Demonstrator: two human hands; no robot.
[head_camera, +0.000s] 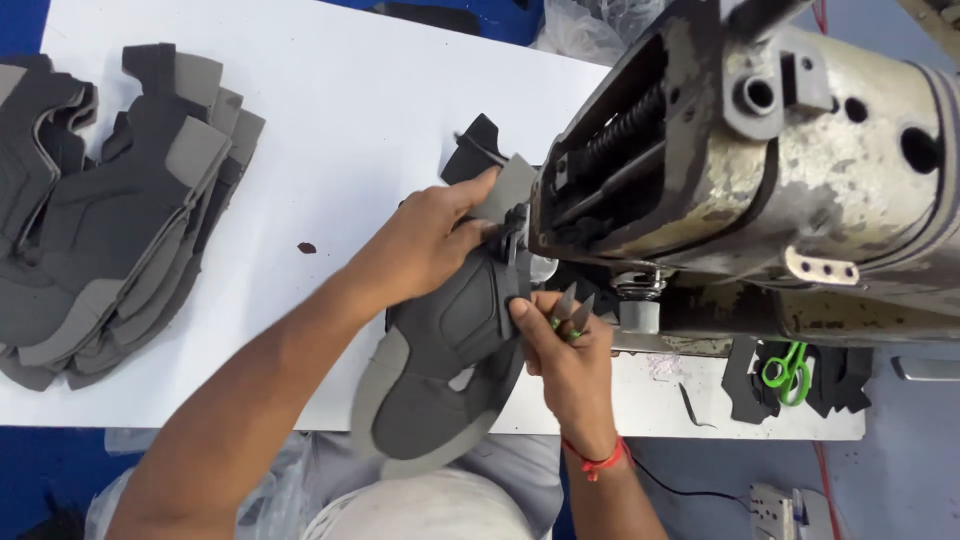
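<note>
Here, my left hand (430, 240) pinches the grey shoe upper (440, 370) at the sewing machine (740, 170). My right hand (565, 355) steadies its edge, fingers closed round small green thread snips (572, 315). A stack of grey uppers (110, 210) lies far left on the white table (350, 110).

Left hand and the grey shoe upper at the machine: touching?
Touching. The head view shows the left hand pinching the shoe upper with its fingers.

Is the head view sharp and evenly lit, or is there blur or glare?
Head view: lighting even and soft, no hard glare on the white table; left hand and right hand sharp enough; sewing machine looms large and close; edges bend slightly, wide-angle.
</note>
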